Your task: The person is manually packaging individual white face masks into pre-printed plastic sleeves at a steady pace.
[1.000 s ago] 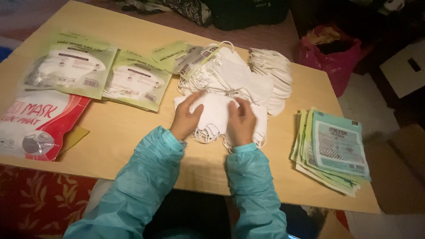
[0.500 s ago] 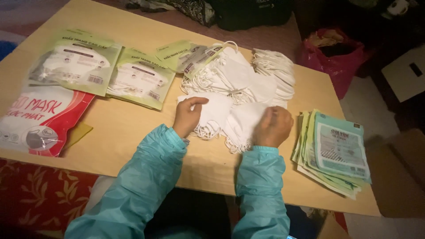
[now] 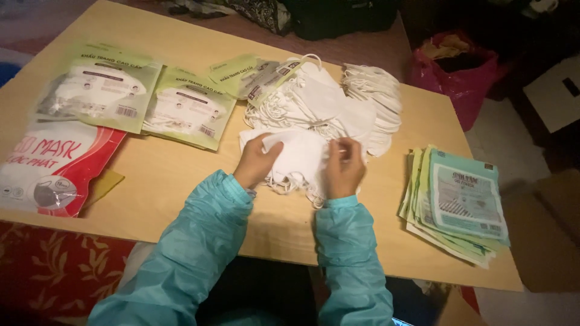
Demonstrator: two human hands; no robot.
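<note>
Both my hands rest on a small stack of white face masks (image 3: pixel 300 158) near the front middle of the wooden table (image 3: pixel 181 181). My left hand (image 3: pixel 257 162) grips the stack's left edge, thumb on top. My right hand (image 3: pixel 343 167) pinches its right edge with the fingers curled over. Both arms wear teal sleeves. Behind the stack lies a bigger loose heap of white masks (image 3: pixel 314 102) with ear loops showing, and a fanned row of more masks (image 3: pixel 377 99) at its right.
Two green mask packs (image 3: pixel 99 93) (image 3: pixel 190 108) and a flat green pouch (image 3: pixel 251 75) lie at the left back. A red and white mask bag (image 3: pixel 57 166) sits front left. A stack of green pouches (image 3: pixel 459 202) lies at the right. A pink bag (image 3: pixel 459 66) stands beyond the table.
My right hand has come back left from the stack's right side and now pinches the masks' edge. The left hand has stayed on the left edge.
</note>
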